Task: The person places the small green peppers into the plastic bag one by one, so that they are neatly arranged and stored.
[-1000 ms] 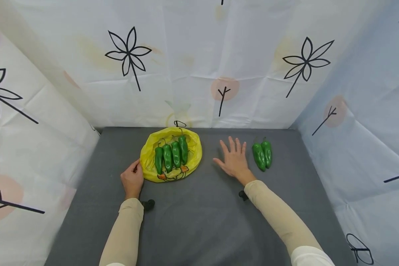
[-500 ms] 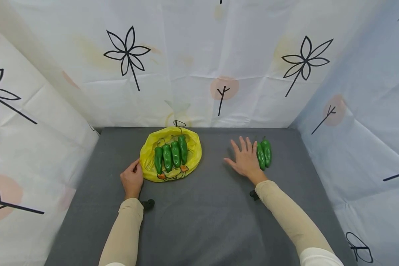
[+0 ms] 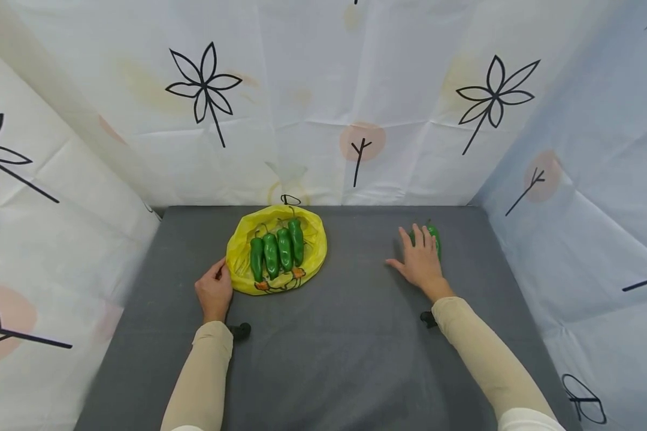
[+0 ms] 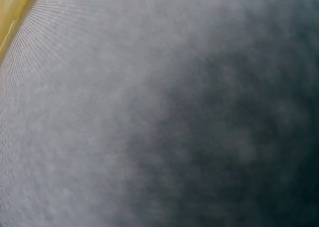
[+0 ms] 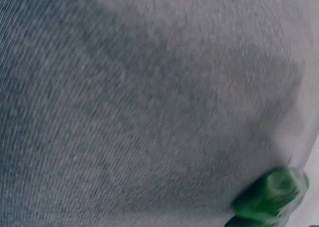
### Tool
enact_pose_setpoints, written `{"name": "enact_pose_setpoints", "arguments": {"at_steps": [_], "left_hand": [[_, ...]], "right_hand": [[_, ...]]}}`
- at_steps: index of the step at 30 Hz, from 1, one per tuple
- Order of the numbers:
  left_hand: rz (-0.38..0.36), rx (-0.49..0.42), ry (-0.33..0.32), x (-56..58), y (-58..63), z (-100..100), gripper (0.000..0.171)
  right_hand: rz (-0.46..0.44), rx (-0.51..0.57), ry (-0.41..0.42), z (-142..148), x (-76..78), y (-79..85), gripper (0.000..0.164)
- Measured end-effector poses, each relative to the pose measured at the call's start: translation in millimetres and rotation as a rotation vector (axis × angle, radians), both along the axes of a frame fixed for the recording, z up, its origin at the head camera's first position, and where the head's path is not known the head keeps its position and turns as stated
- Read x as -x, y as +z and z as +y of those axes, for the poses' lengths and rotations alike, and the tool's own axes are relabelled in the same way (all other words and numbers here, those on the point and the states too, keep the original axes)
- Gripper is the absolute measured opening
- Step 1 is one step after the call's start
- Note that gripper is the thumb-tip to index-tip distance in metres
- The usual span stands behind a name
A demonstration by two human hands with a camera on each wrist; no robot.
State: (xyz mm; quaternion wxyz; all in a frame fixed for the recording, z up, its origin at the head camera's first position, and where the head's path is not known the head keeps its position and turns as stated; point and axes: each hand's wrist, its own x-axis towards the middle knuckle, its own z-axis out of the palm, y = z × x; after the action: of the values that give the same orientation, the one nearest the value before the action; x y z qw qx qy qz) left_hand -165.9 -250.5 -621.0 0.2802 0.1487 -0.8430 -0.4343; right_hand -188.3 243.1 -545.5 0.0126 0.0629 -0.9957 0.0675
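Observation:
In the head view a yellow plastic bag (image 3: 315, 242), its mouth spread wide, lies at the back of the table with several green peppers (image 3: 271, 254) side by side in it. My left hand (image 3: 214, 293) pinches the bag's left edge between thumb and curled fingers. A sliver of yellow bag (image 4: 11, 13) shows in the left wrist view's corner. My right hand (image 3: 420, 263), fingers spread, is over two loose green peppers (image 3: 434, 233) and hides most of them. One pepper end (image 5: 279, 192) appears low in the right wrist view.
Dark grey cloth (image 3: 323, 359) covers the table. White patterned fabric (image 3: 313, 90) hangs behind it and along both sides. A small black device (image 3: 241, 331) sits at the left wrist, and another (image 3: 428, 319) at the right.
My right hand has moved right, from beside the two loose peppers to over them. The left hand stays at the bag's edge, and the peppers in the bag have not moved.

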Motion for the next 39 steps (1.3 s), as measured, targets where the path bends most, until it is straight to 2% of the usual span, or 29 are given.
{"name": "enact_pose_setpoints", "arguments": {"at_steps": [10,18,25,33,39], "left_hand": [[-0.009,-0.009,0.002,0.2,-1.3,0,0.025],[-0.009,-0.021,0.002,-0.7,-1.7,-1,0.025],[-0.013,-0.027,-0.005,-0.7,-1.2,0,0.025],[-0.012,-0.027,-0.002,-1.9,3.6,3,0.025],[-0.025,-0.025,0.007,-3.1,6.5,4,0.025]], "right_hand": [[-0.039,0.078,-0.079,19,-0.5,0.0,0.095],[0.0,0.138,-0.113,26,2.2,-3.3,0.089],[-0.014,0.223,-0.139,26,1.3,-3.0,0.08],[0.032,0.287,-0.127,24,2.0,-8.4,0.066],[-0.033,0.338,-0.18,19,6.4,-6.8,0.066]]}}
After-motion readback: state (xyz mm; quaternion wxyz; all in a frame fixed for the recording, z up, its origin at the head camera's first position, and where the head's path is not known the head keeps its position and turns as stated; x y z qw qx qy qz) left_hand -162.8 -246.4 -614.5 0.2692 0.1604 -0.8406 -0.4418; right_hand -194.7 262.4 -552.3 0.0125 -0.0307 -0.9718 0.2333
